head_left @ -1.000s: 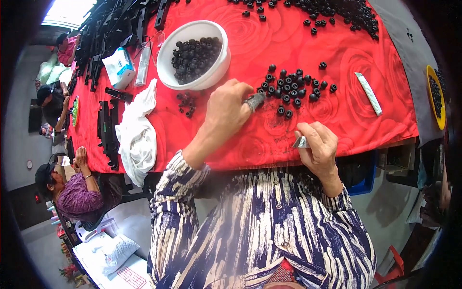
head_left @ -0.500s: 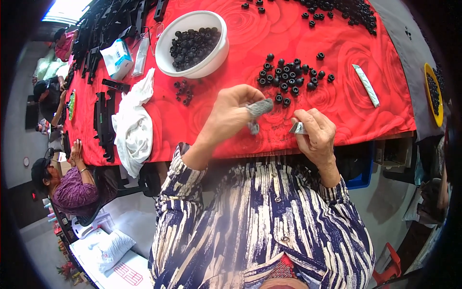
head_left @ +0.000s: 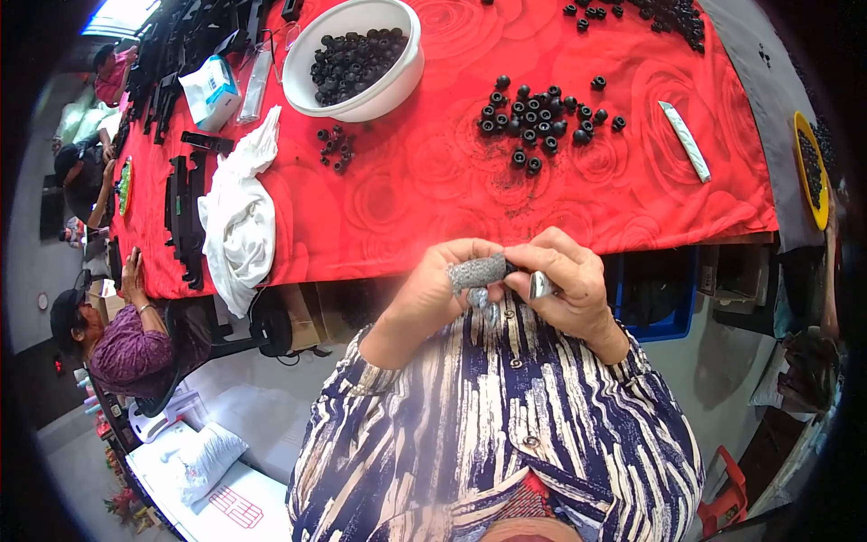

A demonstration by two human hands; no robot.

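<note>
Both my hands are together in front of my chest, just off the near table edge. Pinched between the fingertips of my left hand (head_left: 424, 298) is a small black round part (head_left: 512, 267), mostly hidden by the fingers. Grey fabric covers (head_left: 477, 271) wrap fingers of this hand. My right hand (head_left: 573, 294) is closed around a short, flat, silvery tool (head_left: 540, 285), perhaps a wrapped blade; its fingertips meet the black part. Beyond the hands, several similar black round parts (head_left: 533, 116) with holes lie loose on the red cloth (head_left: 406, 208).
A white bowl (head_left: 402, 90) holds many black parts, with small black pieces (head_left: 336, 149) near it. A white cloth (head_left: 237, 226) hangs over the edge beside long black parts (head_left: 185, 217). Right lie a pale strip (head_left: 685, 140) and a yellow tray (head_left: 801, 126). A person (head_left: 135, 352) sits left.
My left hand has moved down and right, and my right hand down and slightly left, until they meet. A black part now shows between them. The view has shifted slightly.
</note>
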